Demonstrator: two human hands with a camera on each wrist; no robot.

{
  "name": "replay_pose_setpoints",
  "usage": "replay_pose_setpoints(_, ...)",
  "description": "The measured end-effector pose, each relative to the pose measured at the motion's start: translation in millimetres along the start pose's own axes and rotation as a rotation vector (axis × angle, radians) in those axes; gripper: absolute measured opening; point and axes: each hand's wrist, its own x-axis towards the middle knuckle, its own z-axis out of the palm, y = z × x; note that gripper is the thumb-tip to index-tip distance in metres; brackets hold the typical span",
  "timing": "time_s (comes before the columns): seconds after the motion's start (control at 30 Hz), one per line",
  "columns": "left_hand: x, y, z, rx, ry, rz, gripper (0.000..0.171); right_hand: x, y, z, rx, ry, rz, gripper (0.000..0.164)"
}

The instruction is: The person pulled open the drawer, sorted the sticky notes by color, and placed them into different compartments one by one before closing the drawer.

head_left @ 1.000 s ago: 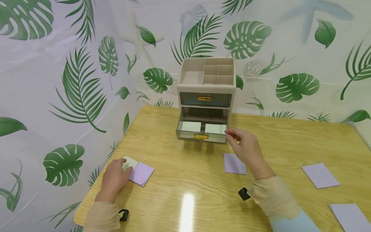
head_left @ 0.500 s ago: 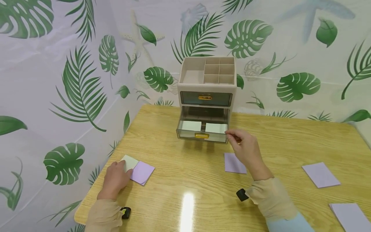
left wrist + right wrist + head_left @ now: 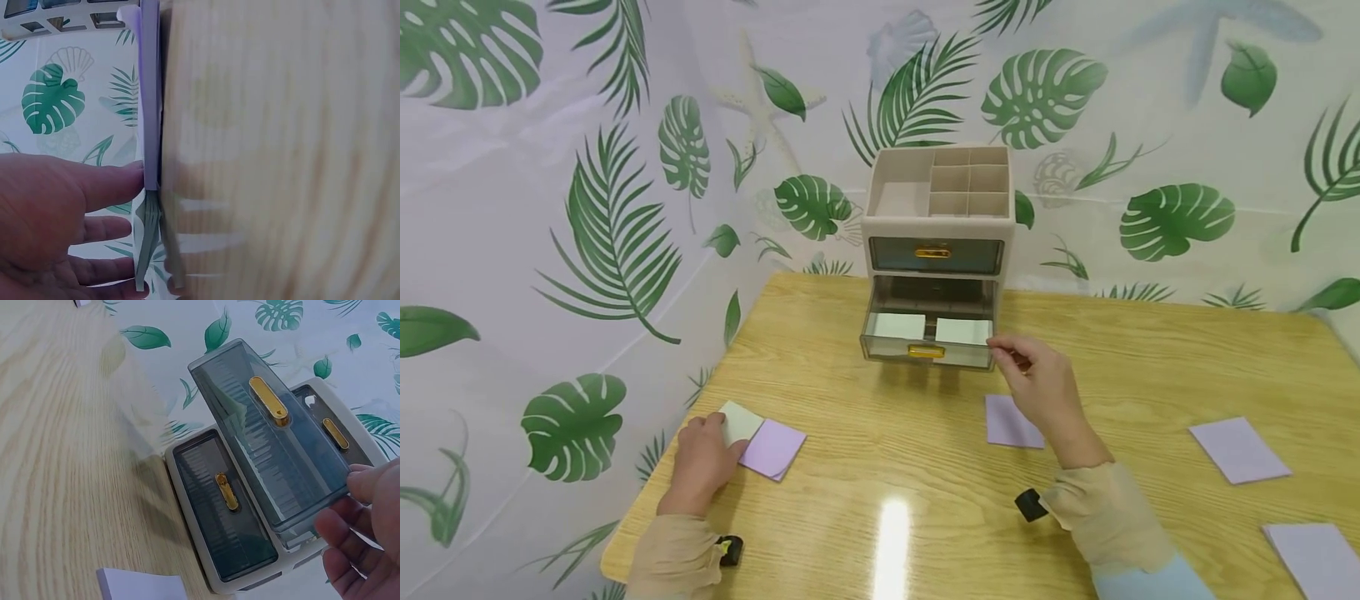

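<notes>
Nearest, one lilac pad (image 3: pixel 1315 557) lies toward the table's (image 3: pixel 820 517) near right corner, cut off by the frame, with a second lilac pad (image 3: pixel 1240 450) beyond it.

By the left edge, the left hand (image 3: pixel 703 458) rests relaxed, not clenched: its fingers lie over a pale green pad (image 3: pixel 741 423) while the thumb sits near the join with a purple pad (image 3: pixel 773 450). That spread probably keeps the two, set side by side, from sliding. A purple sheet or pad (image 3: pixel 1011 423) lies just short of the drawer, below the right hand (image 3: pixel 1041 387).

The right hand pinches the front right corner of the pulled-out drawer (image 3: pixel 891 348) between thumb and forefinger, leaving its gold handle (image 3: pixel 926 352) untouched; the hold looks light, likely meant to steady it. Two pale stacks (image 3: pixel 898 326) (image 3: pixel 962 331) lie inside, side by side, perhaps so both stay reachable.

The organizer (image 3: pixel 938 223) stands at the table's far edge, against the leaf-printed backdrop (image 3: pixel 1097 192), plausibly to give the drawer room forward. Its upper drawer (image 3: pixel 895 254) is closed.
</notes>
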Motion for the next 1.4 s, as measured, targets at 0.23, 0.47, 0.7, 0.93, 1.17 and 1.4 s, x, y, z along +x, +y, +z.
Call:
replay_pose_setpoints(0.23, 0.7, 1.5, 2.1, -0.032, 0.06, -0.021, 0.064, -0.5, 3.4, 2.3, -0.006, 0.018, -0.006, 0.015)
replay_pose_setpoints(0.47, 5.4, 4.2, 0.2, -0.11, 0.111, -0.046, 0.083, -1.0, 3.5, 5.3, -0.035, 0.051, 0.006, 0.016)
replay_pose_setpoints(0.7, 7.1, 8.0, -3.7, -0.126, 0.14, -0.065, 0.08, -2.6, 2.8, 7.4, -0.005, 0.071, 0.012, 0.015)
replay_pose_setpoints(0.93, 8.4, 8.7, -4.4, -0.156, 0.124, -0.058, 0.076, -3.5, 2.8, 8.6, -0.001, 0.081, 0.014, 0.015)
replay_pose_setpoints(1.17, 10.1, 8.1, -7.3, -0.194, 0.07, -0.06, 0.073, -5.1, 4.7, 9.0, -0.014, 0.081, 0.014, 0.014)
replay_pose_setpoints(1.4, 12.5, 4.9, -9.2, -0.22, 0.061, -0.024, 0.063, -5.6, 5.1, 8.2, -0.015, 0.079, 0.013, 0.014)
